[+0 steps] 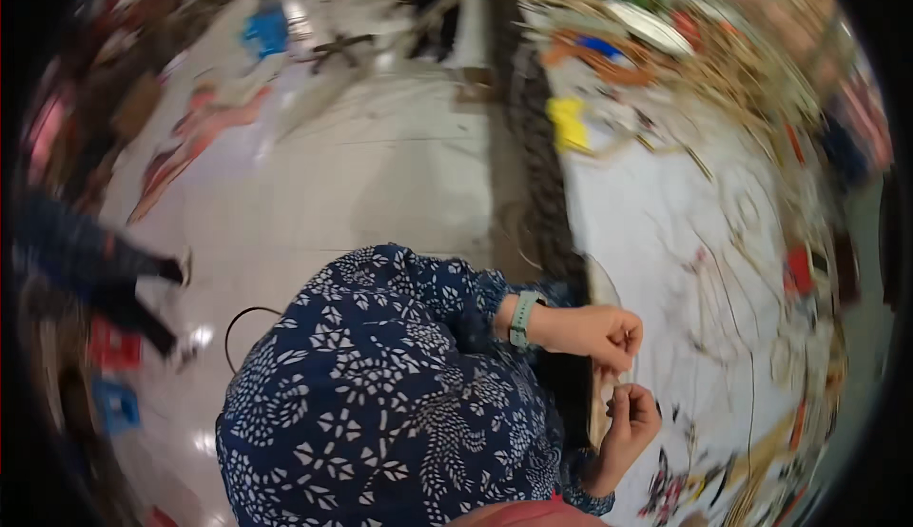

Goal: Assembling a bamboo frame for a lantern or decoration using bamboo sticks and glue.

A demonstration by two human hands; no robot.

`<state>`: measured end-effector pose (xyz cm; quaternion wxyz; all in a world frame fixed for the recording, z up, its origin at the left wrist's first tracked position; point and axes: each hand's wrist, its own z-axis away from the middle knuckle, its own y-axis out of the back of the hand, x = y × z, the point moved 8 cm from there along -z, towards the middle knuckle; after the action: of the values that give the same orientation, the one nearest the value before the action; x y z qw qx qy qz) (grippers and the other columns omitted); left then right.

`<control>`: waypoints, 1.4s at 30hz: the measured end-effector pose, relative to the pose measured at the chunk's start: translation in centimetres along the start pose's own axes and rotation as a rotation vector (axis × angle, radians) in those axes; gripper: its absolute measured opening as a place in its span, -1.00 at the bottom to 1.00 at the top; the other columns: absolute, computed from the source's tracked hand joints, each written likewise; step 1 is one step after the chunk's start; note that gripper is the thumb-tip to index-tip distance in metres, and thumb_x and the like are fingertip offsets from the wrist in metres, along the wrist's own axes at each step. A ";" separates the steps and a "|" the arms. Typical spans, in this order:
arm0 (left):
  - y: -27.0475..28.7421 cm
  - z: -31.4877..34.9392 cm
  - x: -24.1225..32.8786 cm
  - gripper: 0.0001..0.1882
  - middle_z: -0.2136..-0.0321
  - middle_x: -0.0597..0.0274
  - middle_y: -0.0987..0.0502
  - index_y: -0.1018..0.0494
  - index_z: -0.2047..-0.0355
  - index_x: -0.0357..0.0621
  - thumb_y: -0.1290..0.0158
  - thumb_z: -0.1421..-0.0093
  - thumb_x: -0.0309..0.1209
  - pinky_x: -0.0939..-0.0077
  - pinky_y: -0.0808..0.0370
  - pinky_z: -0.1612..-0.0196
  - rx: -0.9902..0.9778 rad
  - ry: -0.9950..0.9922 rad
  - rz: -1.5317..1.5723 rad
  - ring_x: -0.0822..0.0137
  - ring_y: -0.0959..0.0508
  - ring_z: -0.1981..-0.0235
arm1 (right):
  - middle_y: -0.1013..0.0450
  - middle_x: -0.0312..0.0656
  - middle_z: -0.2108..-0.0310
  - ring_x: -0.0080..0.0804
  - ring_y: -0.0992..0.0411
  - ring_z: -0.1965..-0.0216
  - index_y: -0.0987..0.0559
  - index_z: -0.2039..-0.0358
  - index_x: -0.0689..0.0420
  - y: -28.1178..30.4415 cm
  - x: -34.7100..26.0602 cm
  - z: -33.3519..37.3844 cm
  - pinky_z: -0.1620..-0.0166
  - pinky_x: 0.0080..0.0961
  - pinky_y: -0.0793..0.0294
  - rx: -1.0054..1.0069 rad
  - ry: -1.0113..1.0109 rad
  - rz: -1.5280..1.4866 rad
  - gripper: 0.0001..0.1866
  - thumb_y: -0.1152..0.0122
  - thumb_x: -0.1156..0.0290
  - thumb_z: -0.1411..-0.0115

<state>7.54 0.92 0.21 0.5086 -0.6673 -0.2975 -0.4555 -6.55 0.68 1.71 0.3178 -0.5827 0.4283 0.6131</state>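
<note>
My left hand (pixel 609 335), with a pale green watch (pixel 521 320) on its wrist, is closed at the edge of a white tabletop (pixel 647 270). Close below it in the view, my right hand (pixel 632 427) pinches thumb and forefinger together. The two hands nearly meet, fingertips toward each other. Whatever is between their fingers is too small and blurred to name. Blue sleeves with a white leaf pattern (pixel 447 284) cover my arms.
Thin cords and strips lie across the tabletop. Bundles of tan strips (pixel 732 80), a yellow piece (pixel 569 125) and a white oval item (pixel 651 29) crowd its far end. Another person's legs (pixel 133 284) show at left, near a blue stool (pixel 116 403).
</note>
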 end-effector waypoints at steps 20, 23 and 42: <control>4.4 17.7 4.1 -0.86 0.45 0.19 -0.34 -0.36 0.62 -0.16 -0.13 0.11 -0.53 0.34 -0.36 0.45 0.684 -0.409 -1.198 0.16 -0.43 0.44 | -0.39 -0.31 0.61 -0.65 -0.28 0.56 -0.48 0.47 0.29 -15.1 0.8 -0.8 0.47 -0.66 -0.28 -0.626 0.316 0.255 -0.90 -0.20 0.56 -0.15; 4.2 17.8 4.6 -0.85 0.43 0.19 -0.34 -0.34 0.63 -0.16 -0.13 0.13 -0.53 0.35 -0.36 0.45 0.702 -0.393 -1.213 0.16 -0.44 0.44 | -0.39 -0.32 0.61 -0.66 -0.26 0.56 -0.48 0.46 0.27 -14.2 1.1 -0.7 0.48 -0.67 -0.26 -0.589 0.280 0.299 -0.90 -0.19 0.55 -0.16; -8.8 -2.9 5.4 -0.92 0.44 0.18 -0.42 -0.44 0.51 -0.23 -0.13 0.06 -0.58 0.51 -0.39 0.41 -0.281 -0.475 -0.896 0.29 -0.44 0.47 | -0.38 -0.28 0.64 -0.63 -0.30 0.54 -0.48 0.55 0.30 7.8 -5.2 8.3 0.42 -0.64 -0.30 0.569 0.131 0.421 -0.89 -0.21 0.59 -0.08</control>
<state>1.30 0.53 8.87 0.0881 -0.6215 -0.5968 -0.4998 -16.50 5.30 7.71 0.3061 -0.4081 0.7120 0.4826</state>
